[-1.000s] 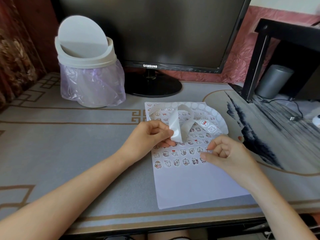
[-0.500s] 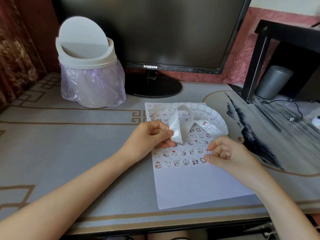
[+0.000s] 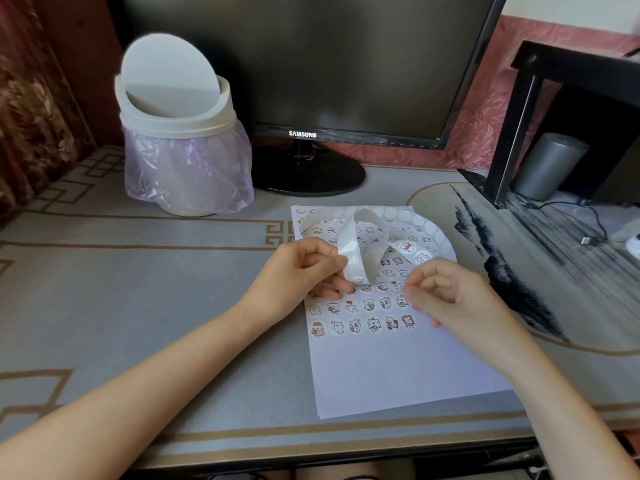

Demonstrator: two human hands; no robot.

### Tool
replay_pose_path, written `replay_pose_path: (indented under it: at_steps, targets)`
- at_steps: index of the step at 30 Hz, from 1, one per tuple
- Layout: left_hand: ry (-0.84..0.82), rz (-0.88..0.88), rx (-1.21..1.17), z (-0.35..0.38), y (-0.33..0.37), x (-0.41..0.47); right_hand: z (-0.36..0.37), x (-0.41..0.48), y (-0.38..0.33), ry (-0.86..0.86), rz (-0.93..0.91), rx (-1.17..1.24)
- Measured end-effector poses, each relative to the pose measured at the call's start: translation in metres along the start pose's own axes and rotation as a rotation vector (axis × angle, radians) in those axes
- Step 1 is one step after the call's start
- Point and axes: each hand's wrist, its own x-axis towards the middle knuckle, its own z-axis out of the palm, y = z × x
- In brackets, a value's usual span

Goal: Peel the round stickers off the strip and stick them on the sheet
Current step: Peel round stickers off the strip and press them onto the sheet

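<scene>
A white sheet [image 3: 398, 375] lies on the desk, its upper half filled with rows of small round cartoon stickers [image 3: 370, 304]. Above it curls a long white backing strip [image 3: 349, 251], mostly bare circles, with two stickers [image 3: 407, 247] still on its right loop. My left hand [image 3: 298, 275] pinches the strip's near end between thumb and fingers, just over the sheet. My right hand [image 3: 450, 299] hovers to the right of the strip over the sheet's right edge. Its fingers are curled, its thumb points left, and I see nothing in it.
A white swing-lid bin [image 3: 180, 133] with a purple liner stands at the back left. A dark monitor [image 3: 311, 64] on a round base is behind the sheet. A black shelf leg [image 3: 512, 140], a grey cylinder [image 3: 550, 164] and a cable [image 3: 588, 237] are at the right.
My right hand has lifted from the end of the lowest sticker rows and moved up and left toward the strip. The left hand and strip have hardly moved.
</scene>
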Motion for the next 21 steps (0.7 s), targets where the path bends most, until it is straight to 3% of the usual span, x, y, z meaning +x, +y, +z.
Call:
replay_pose_path:
  at_steps: [3,8,13,21]
  targets:
    - [0.018,0.030,0.010,0.000,0.001,-0.001,0.013,0.004,-0.013,0.076,-0.132,-0.019]
    - [0.048,0.080,-0.032,-0.003,0.002,0.000,0.029,0.013,-0.028,0.063,-0.256,-0.146]
    - [0.071,0.098,-0.090,-0.003,0.005,0.000,0.034,0.018,-0.031,0.110,-0.287,-0.225]
    - [0.012,0.115,-0.044,-0.001,0.003,0.000,0.033,0.018,-0.032,0.134,-0.286,-0.076]
